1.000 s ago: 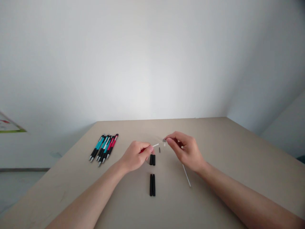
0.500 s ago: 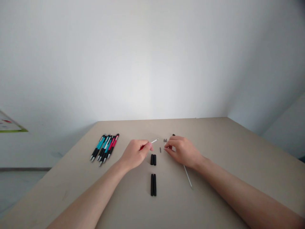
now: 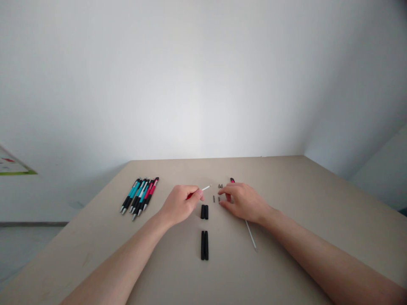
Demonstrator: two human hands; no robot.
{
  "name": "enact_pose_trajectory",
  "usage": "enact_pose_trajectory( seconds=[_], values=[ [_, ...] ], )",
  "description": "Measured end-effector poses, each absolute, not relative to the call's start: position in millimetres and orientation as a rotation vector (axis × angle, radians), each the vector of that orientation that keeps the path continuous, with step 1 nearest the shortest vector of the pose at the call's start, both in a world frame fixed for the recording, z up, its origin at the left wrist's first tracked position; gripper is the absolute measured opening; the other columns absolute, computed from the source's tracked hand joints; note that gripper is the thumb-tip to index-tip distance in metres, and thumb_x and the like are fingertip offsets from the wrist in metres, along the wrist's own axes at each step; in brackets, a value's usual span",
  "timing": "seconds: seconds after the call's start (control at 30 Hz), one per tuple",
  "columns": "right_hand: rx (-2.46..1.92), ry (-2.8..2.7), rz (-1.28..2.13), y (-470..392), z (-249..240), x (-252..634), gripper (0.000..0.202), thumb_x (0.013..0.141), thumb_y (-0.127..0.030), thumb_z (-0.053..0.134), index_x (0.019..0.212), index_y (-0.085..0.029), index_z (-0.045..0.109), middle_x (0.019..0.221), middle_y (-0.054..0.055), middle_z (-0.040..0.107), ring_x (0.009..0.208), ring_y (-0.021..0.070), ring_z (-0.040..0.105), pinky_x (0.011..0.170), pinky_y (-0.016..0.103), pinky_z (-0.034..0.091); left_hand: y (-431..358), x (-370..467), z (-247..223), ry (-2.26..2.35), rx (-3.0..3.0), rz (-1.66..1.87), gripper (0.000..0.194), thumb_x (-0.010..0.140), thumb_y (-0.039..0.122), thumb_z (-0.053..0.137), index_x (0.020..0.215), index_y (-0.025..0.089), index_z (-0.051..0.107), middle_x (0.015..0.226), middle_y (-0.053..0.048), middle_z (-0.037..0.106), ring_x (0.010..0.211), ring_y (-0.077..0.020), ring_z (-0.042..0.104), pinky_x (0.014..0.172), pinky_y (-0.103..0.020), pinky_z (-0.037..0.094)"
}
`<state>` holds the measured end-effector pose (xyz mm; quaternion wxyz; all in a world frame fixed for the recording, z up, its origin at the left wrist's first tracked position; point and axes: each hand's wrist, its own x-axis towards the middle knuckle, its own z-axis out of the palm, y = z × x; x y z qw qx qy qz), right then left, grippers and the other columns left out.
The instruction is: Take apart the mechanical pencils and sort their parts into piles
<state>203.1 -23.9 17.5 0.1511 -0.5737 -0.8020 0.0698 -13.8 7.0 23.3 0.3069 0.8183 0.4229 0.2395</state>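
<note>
- Left fingers [image 3: 198, 194]: pinched shut on red tubular pen barrel [image 3: 190, 196] with slim white refill [image 3: 206, 187], mid-frame.
- Right fingers [image 3: 227, 206]: slightly parted, unpinched, beside small grey metal spring [image 3: 219, 200].

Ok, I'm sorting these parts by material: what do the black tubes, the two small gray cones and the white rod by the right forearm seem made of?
Black tubes: matte plastic or rubber, judging by their dark, low-shine surface.
Small gray cones: probably metal from the gray color, though coated plastic is possible.
White rod: likely plastic, being evenly white.
</note>
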Motion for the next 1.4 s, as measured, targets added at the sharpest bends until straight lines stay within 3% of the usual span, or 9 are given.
enact_pose_trajectory(
  seconds=[0.43,1.4],
  values=[
    [-1.722,-2.312,0.188,-24.0,17.5,197.4,0.019,0.08,-0.03,0.054,0.083,-0.023,0.072,0.077,0.002,0.069,0.069,0.0161,0.06,0.062,0.026,0.039,8.1,-12.9,23.6,1.11,2.16,0.635,0.04,0.089,0.039,0.04,0.072,0.014,0.066,0.05,0.003,0.046,0.046,-0.0096,0.037,0.047,-0.022,0.023],
    [-1.654,-2.314,0.171,-22.1,12.7,193.2,0.017,0.082,-0.024,0.054,0.078,-0.021,0.071,0.079,0.004,0.07,0.071,0.0162,0.061,0.063,0.025,0.041,7.1,-12.8,24.2,1.102,2.173,0.621,0.041,0.089,0.041,0.039,0.073,0.014,0.066,0.05,0.003,0.047,0.047,-0.0099,0.038,0.048,-0.022,0.023]
  ],
)
